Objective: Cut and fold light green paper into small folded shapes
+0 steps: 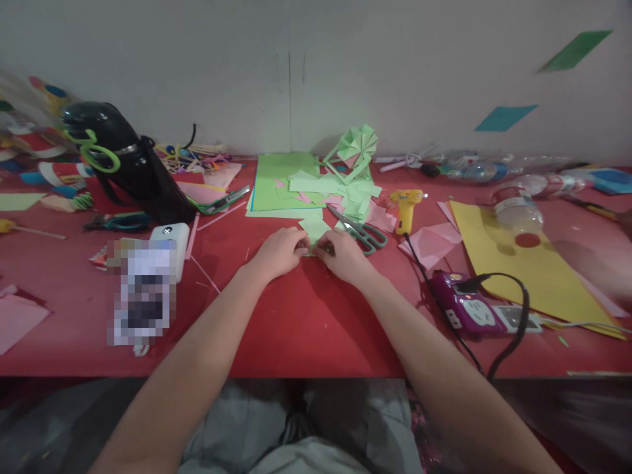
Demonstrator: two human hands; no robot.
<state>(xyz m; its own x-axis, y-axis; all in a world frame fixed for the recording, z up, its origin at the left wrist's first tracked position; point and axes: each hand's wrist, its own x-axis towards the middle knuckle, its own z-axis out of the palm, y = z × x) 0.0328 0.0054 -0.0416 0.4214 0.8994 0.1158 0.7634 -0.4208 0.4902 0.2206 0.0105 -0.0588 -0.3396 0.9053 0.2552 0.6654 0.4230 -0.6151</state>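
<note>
Both my hands meet at a small piece of light green paper (pixel 315 230) on the red table. The fingers of my left hand (pixel 282 251) pinch its near left edge. My right hand (pixel 342 253) pinches the near right edge, its fingers curled close to the left ones. Just beyond my right hand lies a pair of grey-handled scissors (pixel 368 237), blades pointing away to the left. Farther back are cut green and pink scraps (pixel 316 183) on green sheets (pixel 266 172), and a folded green paper flower (pixel 360 146).
A yellow glue gun (pixel 407 205) stands right of the scissors, its cord running to a purple power strip (pixel 459 309). A yellow sheet (pixel 513 276) holds a plastic bottle (pixel 518 210). On the left are a black bottle-shaped object (pixel 133 161), a white device (pixel 180 249) and a utility knife (pixel 230 197).
</note>
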